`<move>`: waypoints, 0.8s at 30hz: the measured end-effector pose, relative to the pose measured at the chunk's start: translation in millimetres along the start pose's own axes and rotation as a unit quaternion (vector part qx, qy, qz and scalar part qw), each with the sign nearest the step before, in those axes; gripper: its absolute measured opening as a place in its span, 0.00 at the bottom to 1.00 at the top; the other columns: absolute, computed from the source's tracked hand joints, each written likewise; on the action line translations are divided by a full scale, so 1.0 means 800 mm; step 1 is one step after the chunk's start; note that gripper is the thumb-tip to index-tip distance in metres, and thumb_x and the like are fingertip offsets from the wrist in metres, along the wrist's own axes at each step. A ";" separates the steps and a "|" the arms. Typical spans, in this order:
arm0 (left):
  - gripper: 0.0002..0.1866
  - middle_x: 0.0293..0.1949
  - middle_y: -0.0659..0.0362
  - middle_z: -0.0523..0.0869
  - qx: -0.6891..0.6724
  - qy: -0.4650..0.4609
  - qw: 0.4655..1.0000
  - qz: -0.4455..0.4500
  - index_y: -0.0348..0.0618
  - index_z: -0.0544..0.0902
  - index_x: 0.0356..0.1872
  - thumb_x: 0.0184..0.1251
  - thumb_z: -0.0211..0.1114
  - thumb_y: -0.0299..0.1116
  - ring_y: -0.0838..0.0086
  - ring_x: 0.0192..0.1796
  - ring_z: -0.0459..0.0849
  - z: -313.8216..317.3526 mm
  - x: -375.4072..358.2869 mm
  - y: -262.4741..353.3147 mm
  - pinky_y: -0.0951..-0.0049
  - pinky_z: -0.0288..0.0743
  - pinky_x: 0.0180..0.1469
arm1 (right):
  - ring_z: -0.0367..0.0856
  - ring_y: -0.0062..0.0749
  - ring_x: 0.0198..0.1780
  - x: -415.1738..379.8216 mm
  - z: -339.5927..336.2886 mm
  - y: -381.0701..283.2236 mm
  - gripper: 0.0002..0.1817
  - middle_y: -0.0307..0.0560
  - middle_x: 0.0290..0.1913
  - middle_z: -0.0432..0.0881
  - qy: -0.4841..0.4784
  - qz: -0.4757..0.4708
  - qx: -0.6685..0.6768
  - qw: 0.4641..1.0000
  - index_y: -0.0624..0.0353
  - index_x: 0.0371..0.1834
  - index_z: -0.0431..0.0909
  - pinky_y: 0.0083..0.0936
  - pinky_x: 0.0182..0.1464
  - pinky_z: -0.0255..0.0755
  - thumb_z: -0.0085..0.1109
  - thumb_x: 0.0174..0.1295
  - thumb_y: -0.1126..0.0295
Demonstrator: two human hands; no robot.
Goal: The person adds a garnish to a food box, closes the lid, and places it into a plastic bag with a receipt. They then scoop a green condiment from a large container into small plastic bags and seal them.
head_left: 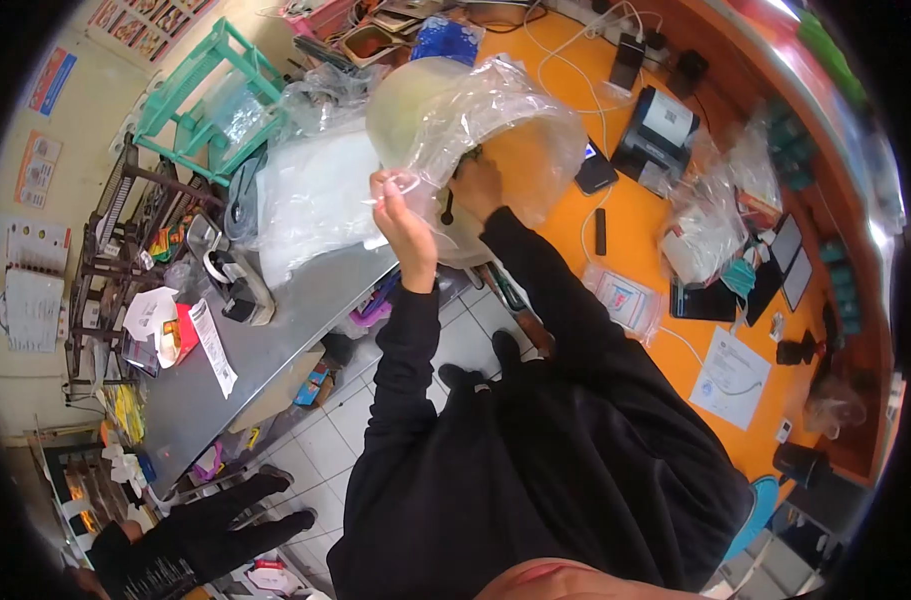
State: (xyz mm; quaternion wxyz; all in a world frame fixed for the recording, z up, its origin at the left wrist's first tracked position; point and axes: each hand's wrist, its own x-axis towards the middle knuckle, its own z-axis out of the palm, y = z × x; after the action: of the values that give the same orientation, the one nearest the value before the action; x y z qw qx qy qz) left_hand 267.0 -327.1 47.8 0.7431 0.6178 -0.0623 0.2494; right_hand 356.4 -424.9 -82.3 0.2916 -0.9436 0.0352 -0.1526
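A large clear plastic sheet (460, 105), curled like a loose roll or bag, spreads across the gap between the metal table and the orange desk. My left hand (403, 222) pinches its near edge, where a white strip or fold shows at the fingertips. My right hand (478, 186) is closed within the curve of the plastic, seen partly through it. A slim dark tool (447, 206) shows beside that hand; its exact kind is hard to make out through the plastic. White plastic packaging (310, 200) lies just left of my left hand.
The orange desk (635, 225) bears a phone (595, 168), a black label printer (657, 138), bagged items (710, 220) and a paper (732, 378). On the metal table (305, 315) are a tape dispenser (237, 288) and a green rack (210, 100). Another person (200, 535) stands at lower left.
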 end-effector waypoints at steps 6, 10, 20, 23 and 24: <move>0.20 0.35 0.60 0.75 -0.119 -0.023 0.991 -0.059 0.43 0.72 0.37 0.65 0.44 0.50 0.74 0.40 0.73 -0.012 0.030 -0.002 0.75 0.65 0.45 | 0.76 0.52 0.37 -0.009 -0.038 -0.006 0.14 0.55 0.35 0.77 0.029 0.064 0.113 0.991 0.62 0.28 0.75 0.40 0.39 0.70 0.61 0.46 0.62; 0.22 0.35 0.60 0.75 -0.200 -0.043 0.976 -0.071 0.42 0.73 0.36 0.63 0.45 0.53 0.73 0.40 0.73 -0.010 0.049 0.002 0.74 0.64 0.47 | 0.79 0.47 0.33 -0.027 -0.069 0.003 0.05 0.51 0.30 0.77 0.135 0.005 0.007 0.991 0.60 0.27 0.75 0.38 0.34 0.72 0.52 0.50 0.71; 0.24 0.34 0.59 0.74 -0.250 -0.100 0.961 -0.062 0.41 0.71 0.34 0.60 0.47 0.55 0.73 0.39 0.72 -0.008 0.033 -0.013 0.74 0.64 0.44 | 0.79 0.49 0.33 -0.036 -0.046 0.013 0.07 0.55 0.30 0.78 -0.010 -0.018 -0.026 0.999 0.63 0.27 0.76 0.43 0.36 0.71 0.49 0.51 0.72; 0.24 0.33 0.59 0.72 -0.274 -0.097 0.953 -0.083 0.41 0.70 0.32 0.59 0.46 0.56 0.72 0.39 0.70 -0.003 0.025 -0.005 0.75 0.62 0.45 | 0.78 0.49 0.30 -0.036 -0.031 0.019 0.09 0.56 0.27 0.78 0.020 -0.011 0.071 0.997 0.65 0.31 0.76 0.42 0.34 0.70 0.48 0.54 0.71; 0.24 0.32 0.59 0.71 -0.283 -0.087 0.951 -0.093 0.40 0.69 0.30 0.59 0.46 0.56 0.72 0.39 0.69 0.002 0.024 0.000 0.75 0.59 0.47 | 0.78 0.46 0.28 -0.030 -0.009 0.028 0.09 0.55 0.26 0.78 0.015 -0.031 0.116 0.993 0.66 0.32 0.76 0.39 0.30 0.70 0.49 0.54 0.71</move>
State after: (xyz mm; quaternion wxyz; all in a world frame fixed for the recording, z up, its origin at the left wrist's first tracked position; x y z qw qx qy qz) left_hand 283.7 -323.0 55.6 0.8989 0.4048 -0.1373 0.0965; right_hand 331.9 -443.9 -95.5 0.3934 -0.9017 -0.0074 -0.1791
